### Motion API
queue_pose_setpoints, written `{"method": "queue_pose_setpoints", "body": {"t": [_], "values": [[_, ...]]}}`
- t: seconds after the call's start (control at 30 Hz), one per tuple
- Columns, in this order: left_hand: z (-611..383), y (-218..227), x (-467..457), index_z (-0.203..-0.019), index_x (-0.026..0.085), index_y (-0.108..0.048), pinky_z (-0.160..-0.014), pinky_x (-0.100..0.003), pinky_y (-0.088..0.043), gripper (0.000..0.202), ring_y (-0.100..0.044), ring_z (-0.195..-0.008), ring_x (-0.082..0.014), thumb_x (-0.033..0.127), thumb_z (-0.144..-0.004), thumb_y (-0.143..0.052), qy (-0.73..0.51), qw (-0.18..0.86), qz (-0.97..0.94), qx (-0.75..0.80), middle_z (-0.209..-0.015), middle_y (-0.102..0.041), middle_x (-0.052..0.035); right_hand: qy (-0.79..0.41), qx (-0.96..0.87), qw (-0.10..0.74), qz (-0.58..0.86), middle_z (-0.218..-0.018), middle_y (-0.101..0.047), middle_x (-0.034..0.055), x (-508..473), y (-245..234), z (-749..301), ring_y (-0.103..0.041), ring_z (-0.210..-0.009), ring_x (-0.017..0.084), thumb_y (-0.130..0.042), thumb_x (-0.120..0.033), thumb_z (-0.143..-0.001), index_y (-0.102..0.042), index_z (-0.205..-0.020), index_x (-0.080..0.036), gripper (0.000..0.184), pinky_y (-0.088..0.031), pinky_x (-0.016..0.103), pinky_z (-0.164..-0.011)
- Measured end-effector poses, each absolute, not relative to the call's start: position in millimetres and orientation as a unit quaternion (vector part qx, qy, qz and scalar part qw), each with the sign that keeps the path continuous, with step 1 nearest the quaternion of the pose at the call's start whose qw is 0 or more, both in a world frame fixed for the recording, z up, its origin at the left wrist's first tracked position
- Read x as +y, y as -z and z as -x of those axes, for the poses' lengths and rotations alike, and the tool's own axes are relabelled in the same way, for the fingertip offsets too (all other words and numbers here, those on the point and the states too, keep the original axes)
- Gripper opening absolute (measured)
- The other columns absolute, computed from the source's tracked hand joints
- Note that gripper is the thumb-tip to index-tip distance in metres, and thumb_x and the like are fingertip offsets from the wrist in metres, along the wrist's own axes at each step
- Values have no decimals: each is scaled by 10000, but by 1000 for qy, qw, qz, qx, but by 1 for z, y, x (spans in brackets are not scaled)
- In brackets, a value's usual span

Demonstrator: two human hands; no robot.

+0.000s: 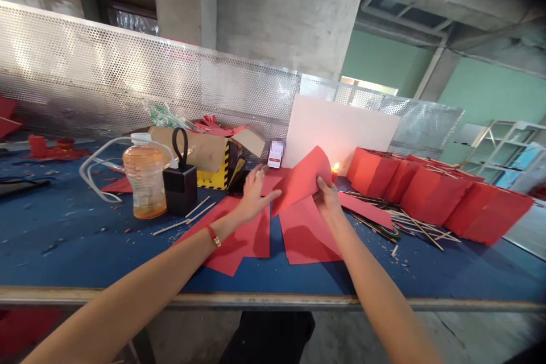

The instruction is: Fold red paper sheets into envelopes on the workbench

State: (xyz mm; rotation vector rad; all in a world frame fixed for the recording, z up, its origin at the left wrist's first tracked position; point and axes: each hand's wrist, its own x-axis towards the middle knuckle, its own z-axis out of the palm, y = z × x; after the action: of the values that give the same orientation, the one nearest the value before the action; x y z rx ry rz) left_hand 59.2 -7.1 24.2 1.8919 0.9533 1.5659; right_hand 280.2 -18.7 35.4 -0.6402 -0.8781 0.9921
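Observation:
My right hand (326, 198) grips a sheet of red paper (302, 176) by its right edge; the sheet is lifted off the table and bends. My left hand (255, 193) is open just left of that sheet, fingers apart, above a spread of red paper sheets (256, 236). More red sheets (309, 239) lie beneath my right hand. A lit candle (335, 170) burns right behind the held sheet, before a white board (341, 125). To the right of my right hand, a red strip (365, 210) rests on thin sticks (420, 224).
Red paper lanterns or folded blocks (439, 193) stand in a row at right. On the left are a bottle of orange liquid (144, 182), a black power bank (181, 187) and a cardboard box (191, 151). A phone (276, 154) leans at the back.

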Motion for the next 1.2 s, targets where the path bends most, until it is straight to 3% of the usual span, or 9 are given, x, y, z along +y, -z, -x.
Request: {"method": "queue_pose_setpoints", "body": {"t": [0.1,0.2,0.37,0.5,0.63,0.73,0.8,0.97,1.2], "values": [[-67,-20,-27,-1507,261,-292,-1213,-454,-108,965,-117,-1495,-320,417,-698,-794,-454,361,-781,229,-1615,-178,-106,-422,-404,761,283,-886,-739,31,-22,-38,-276,-674,-808,228,-865,-394,-528,-668,-814,-235,382,-552,374,-762],[-73,-12,-32,-1556,295,-73,-1211,-509,-89,1252,-43,-1500,-347,376,-598,-875,-391,340,-838,173,-1640,-38,-104,-413,-425,750,294,-745,-711,12,-26,-39,-269,-646,-681,192,-900,-418,-450,-628,-713,-217,429,-541,335,-697],[-76,-8,-20,-1535,359,80,-1134,-522,-305,1141,-202,-1472,-339,345,-766,-764,-432,347,-827,101,-1632,-54,-144,-421,-452,736,276,-657,-661,-7,-25,-39,-264,-612,-632,169,-828,-665,-472,-565,-648,-221,545,-517,301,-617],[-73,-13,-16,-1536,393,-10,-1108,-529,-325,1083,-329,-1419,-340,358,-767,-772,-455,390,-795,88,-1595,-220,-159,-403,-463,743,266,-730,-677,17,-25,-42,-270,-624,-733,182,-746,-745,-554,-587,-703,-222,566,-514,300,-646],[-72,-20,-22,-1532,416,-50,-1095,-532,-332,1082,-359,-1406,-339,364,-745,-791,-444,411,-787,119,-1603,-211,-157,-393,-498,726,267,-713,-656,11,-28,-43,-276,-596,-684,164,-694,-761,-621,-614,-713,-217,557,-494,289,-637],[-71,-24,-33,-1538,390,-81,-1087,-518,-358,1208,-369,-1397,-362,337,-627,-872,-413,455,-782,111,-1601,-227,-148,-411,-556,670,269,-602,-587,-17,-29,-39,-276,-513,-555,126,-688,-741,-651,-602,-638,-204,544,-448,265,-566],[-71,-27,-42,-1536,336,-174,-1046,-496,-423,1216,-443,-1344,-372,316,-562,-902,-381,518,-754,136,-1533,-381,-148,-440,-600,609,277,-607,-591,-17,-30,-37,-275,-511,-549,121,-719,-675,-675,-616,-631,-193,495,-443,262,-569],[-73,-29,-43,-1192,191,-621,-899,-416,-551,628,-649,-1096,-317,391,-638,-840,-480,632,-555,250,-1215,-681,-119,-477,-565,611,282,-709,-659,10,-28,-39,-274,-575,-630,147,-786,-617,-625,-660,-697,-190,452,-475,281,-630],[-58,-42,-13,-978,141,-676,-691,-386,-598,379,-703,-717,-230,190,-619,-787,-576,612,-415,347,-910,-744,-100,-426,-419,721,351,-781,-667,10,-12,-42,-304,-601,-707,153,-806,-546,-590,-637,-771,-205,422,-475,261,-633]]}}
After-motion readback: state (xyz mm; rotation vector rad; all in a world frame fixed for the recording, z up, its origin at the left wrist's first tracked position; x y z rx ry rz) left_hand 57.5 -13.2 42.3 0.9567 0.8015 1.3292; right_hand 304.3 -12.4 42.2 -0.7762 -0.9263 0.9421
